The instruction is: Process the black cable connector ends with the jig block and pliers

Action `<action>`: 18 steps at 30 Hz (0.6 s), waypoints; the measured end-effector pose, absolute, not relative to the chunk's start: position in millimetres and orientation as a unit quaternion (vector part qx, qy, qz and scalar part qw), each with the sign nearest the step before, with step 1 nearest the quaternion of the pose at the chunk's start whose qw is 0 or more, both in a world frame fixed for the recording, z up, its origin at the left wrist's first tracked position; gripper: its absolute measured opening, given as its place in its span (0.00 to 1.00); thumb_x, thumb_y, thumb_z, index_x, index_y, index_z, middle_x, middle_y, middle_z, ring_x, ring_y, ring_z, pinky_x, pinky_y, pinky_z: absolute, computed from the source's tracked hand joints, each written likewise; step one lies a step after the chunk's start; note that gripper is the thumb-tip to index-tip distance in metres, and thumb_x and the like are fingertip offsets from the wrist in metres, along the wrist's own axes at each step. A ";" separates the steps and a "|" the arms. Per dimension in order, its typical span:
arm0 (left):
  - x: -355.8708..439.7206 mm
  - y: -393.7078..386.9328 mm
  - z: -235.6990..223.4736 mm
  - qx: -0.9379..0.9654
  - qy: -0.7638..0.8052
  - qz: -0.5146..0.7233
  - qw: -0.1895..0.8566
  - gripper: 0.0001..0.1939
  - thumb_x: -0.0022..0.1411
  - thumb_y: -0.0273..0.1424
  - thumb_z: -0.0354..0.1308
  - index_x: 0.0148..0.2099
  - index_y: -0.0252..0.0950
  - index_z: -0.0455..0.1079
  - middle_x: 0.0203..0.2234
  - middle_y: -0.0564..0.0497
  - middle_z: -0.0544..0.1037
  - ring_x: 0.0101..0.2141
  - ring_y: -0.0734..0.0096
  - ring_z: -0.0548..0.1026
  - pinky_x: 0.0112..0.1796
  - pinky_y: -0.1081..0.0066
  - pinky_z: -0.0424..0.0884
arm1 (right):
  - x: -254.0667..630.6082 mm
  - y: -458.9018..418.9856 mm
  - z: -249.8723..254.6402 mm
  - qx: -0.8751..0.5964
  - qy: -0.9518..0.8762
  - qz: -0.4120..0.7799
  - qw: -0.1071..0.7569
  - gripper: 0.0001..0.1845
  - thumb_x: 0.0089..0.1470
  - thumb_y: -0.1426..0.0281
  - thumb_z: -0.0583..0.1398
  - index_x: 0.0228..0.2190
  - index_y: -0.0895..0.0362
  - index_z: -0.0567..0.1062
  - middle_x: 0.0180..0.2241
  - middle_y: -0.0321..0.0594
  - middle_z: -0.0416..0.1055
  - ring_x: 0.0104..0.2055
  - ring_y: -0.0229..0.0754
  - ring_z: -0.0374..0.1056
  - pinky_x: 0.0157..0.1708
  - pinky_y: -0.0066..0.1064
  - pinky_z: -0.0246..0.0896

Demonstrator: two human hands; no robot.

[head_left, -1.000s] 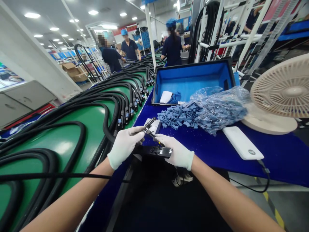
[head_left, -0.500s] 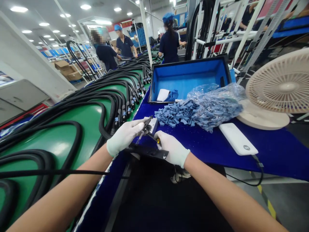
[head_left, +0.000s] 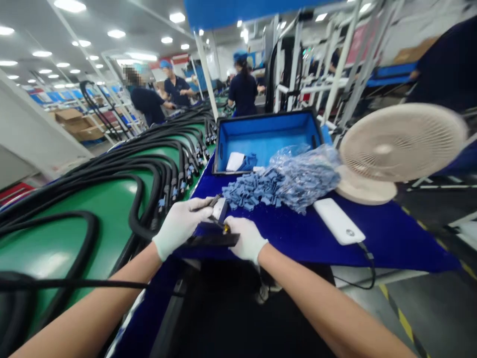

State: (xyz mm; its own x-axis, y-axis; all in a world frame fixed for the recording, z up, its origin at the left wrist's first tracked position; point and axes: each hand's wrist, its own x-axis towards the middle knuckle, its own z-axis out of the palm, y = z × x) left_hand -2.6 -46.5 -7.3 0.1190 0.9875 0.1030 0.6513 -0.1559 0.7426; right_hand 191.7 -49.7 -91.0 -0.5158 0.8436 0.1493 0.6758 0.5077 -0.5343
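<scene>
My left hand (head_left: 182, 223), in a white glove, is closed with thumb and fingers pinching a small dark part (head_left: 215, 201), blurred. My right hand (head_left: 246, 238), also gloved, is closed on a dark, thin tool with a yellow spot (head_left: 226, 228); its kind is unclear. The tips of both hands come close together over the table's near edge. Right behind them sits a small white-and-grey block (head_left: 220, 210). A flat black bar (head_left: 212, 240) runs below the hands. Beyond lies a heap of small blue clips (head_left: 253, 189).
A clear plastic bag (head_left: 301, 174) of blue pieces lies beside the blue crate (head_left: 268, 134). A white power bank (head_left: 338, 221) with a cable and a beige fan (head_left: 395, 144) stand right. Black hoses (head_left: 149, 169) cover the green surface at left. Several people work behind.
The camera view has turned right and tilted up, so the scene sits further left and lower. Both hands stay close together at the dark part.
</scene>
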 end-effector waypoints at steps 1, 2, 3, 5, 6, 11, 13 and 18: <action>-2.8 -44.6 -6.3 0.695 0.595 0.305 0.263 0.23 0.62 0.44 0.62 0.55 0.40 0.79 0.52 0.51 0.81 0.53 0.52 0.77 0.59 0.60 0.67 | 196.2 -49.5 -86.2 -0.435 -0.854 0.213 0.191 0.10 0.55 0.69 0.58 0.40 0.56 0.71 0.37 0.44 0.77 0.39 0.50 0.75 0.35 0.33 0.60; -3.1 -42.5 -5.5 0.691 0.599 0.306 0.264 0.23 0.62 0.45 0.61 0.56 0.40 0.78 0.52 0.50 0.81 0.54 0.52 0.77 0.59 0.59 0.68 | 202.1 -49.2 -81.5 -0.427 -0.862 0.211 0.176 0.09 0.54 0.70 0.58 0.40 0.56 0.72 0.37 0.45 0.78 0.38 0.49 0.75 0.36 0.33 0.61; -3.2 -40.5 -4.9 0.683 0.604 0.310 0.270 0.24 0.63 0.46 0.60 0.56 0.40 0.78 0.52 0.49 0.81 0.54 0.51 0.77 0.58 0.59 0.69 | 209.0 -48.8 -77.2 -0.431 -0.865 0.204 0.158 0.09 0.54 0.71 0.58 0.39 0.57 0.73 0.36 0.46 0.78 0.38 0.49 0.75 0.37 0.34 0.63; -2.3 -38.3 -3.8 0.663 0.609 0.325 0.289 0.26 0.63 0.48 0.59 0.56 0.38 0.77 0.50 0.48 0.82 0.52 0.50 0.78 0.55 0.57 0.72 | 223.9 -48.5 -70.5 -0.475 -0.854 0.168 0.130 0.11 0.53 0.74 0.58 0.39 0.60 0.74 0.38 0.51 0.77 0.42 0.53 0.75 0.42 0.40 0.65; -1.1 -38.6 -3.0 0.657 0.606 0.335 0.299 0.27 0.63 0.49 0.59 0.57 0.37 0.76 0.50 0.47 0.82 0.51 0.50 0.79 0.55 0.57 0.73 | 230.6 -49.1 -68.2 -0.500 -0.842 0.150 0.135 0.13 0.53 0.74 0.58 0.41 0.62 0.75 0.41 0.55 0.77 0.46 0.57 0.74 0.45 0.44 0.65; 11.2 -50.3 3.5 0.677 0.561 0.354 0.319 0.26 0.62 0.45 0.61 0.59 0.40 0.75 0.54 0.48 0.80 0.55 0.48 0.77 0.57 0.54 0.72 | 236.1 -64.3 -62.9 -0.441 -0.737 0.359 0.366 0.36 0.42 0.65 0.71 0.54 0.55 0.73 0.55 0.49 0.73 0.57 0.56 0.69 0.56 0.46 0.64; 14.6 -54.8 5.7 0.703 0.546 0.319 0.326 0.25 0.62 0.43 0.61 0.59 0.42 0.76 0.54 0.50 0.80 0.55 0.49 0.76 0.57 0.55 0.72 | 225.7 -72.0 -61.5 -0.402 -0.620 0.512 0.438 0.26 0.42 0.68 0.69 0.46 0.55 0.76 0.45 0.42 0.78 0.44 0.49 0.75 0.46 0.40 0.70; 13.9 -53.6 1.4 0.788 0.500 0.212 0.291 0.20 0.60 0.38 0.62 0.54 0.42 0.80 0.51 0.48 0.81 0.54 0.53 0.77 0.56 0.62 0.72 | 207.2 -74.0 -64.1 -0.365 -0.422 0.643 0.524 0.25 0.33 0.78 0.69 0.39 0.59 0.76 0.32 0.36 0.76 0.33 0.41 0.72 0.37 0.34 0.69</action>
